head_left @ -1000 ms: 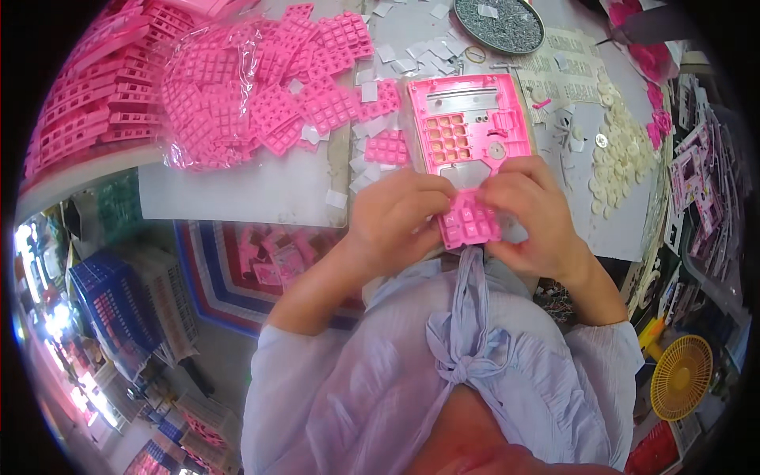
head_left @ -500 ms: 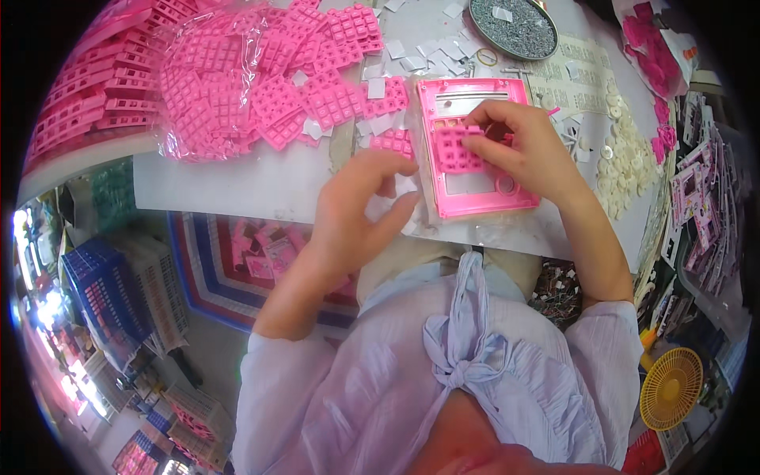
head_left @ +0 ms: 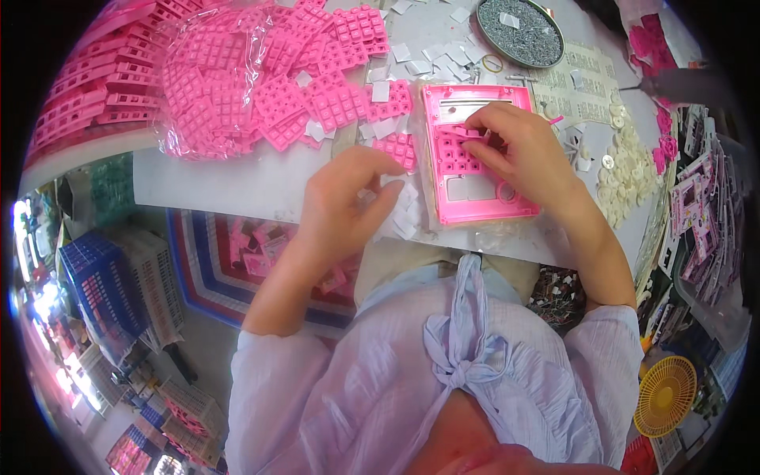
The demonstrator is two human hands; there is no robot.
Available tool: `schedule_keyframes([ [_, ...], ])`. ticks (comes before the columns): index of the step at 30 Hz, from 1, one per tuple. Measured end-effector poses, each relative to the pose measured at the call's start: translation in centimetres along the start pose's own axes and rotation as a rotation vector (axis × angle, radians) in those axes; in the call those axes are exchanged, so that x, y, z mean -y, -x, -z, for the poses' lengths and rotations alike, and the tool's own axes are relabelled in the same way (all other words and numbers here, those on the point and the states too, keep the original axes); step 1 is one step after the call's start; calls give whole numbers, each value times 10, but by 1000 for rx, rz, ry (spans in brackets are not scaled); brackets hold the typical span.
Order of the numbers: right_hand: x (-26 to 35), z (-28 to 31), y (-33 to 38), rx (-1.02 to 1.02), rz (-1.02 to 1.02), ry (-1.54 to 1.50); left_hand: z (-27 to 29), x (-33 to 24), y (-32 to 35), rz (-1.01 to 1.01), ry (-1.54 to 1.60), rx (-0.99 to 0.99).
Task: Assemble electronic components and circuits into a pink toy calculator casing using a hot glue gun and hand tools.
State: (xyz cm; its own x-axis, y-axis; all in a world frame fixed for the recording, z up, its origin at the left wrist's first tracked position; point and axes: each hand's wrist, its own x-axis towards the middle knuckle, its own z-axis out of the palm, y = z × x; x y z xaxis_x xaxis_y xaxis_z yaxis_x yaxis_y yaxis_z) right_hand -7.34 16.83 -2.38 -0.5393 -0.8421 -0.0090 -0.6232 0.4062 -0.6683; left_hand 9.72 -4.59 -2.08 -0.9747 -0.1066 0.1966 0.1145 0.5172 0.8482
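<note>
A pink plastic casing (head_left: 475, 212) lies on the table before me, on a clear plastic bag. Inside it sits a pink keypad panel (head_left: 457, 158) with square key openings. My right hand (head_left: 529, 154) is over the casing, its thumb and fingers pinched at the panel's upper right part; the fingertips partly hide the contact. To the left of the casing hovers my left hand (head_left: 348, 194), empty, with thumb and index finger curved and apart. Another pink keypad panel (head_left: 396, 149) lies between that hand and the casing, beside small white squares (head_left: 408, 210).
Pink keypad panels (head_left: 285, 103) pile up at the left, some in a clear bag. A round tray (head_left: 522, 36) of small metal screws stands at the back. White round parts (head_left: 625, 178) lie right. A dark tool with a thin shaft (head_left: 681, 85) juts in at the upper right.
The keypad panel, tilted in my right hand before, now lies flatter inside the casing. My left hand has shifted slightly left. The dark tool has come into view at the upper right.
</note>
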Motion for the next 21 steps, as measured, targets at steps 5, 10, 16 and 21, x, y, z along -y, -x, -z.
schedule_keyframes([
  [5,7,4,6,-211,180,208,14,0,-16,-4,-122,-44],
  [10,30,-12,35,122,246,483,50,4,-97,-123,-349,-107],
  [16,32,-20,42,244,183,474,29,54,-255,214,-850,-21],
  [21,34,-18,40,209,183,430,-14,76,-292,287,-959,-56],
])
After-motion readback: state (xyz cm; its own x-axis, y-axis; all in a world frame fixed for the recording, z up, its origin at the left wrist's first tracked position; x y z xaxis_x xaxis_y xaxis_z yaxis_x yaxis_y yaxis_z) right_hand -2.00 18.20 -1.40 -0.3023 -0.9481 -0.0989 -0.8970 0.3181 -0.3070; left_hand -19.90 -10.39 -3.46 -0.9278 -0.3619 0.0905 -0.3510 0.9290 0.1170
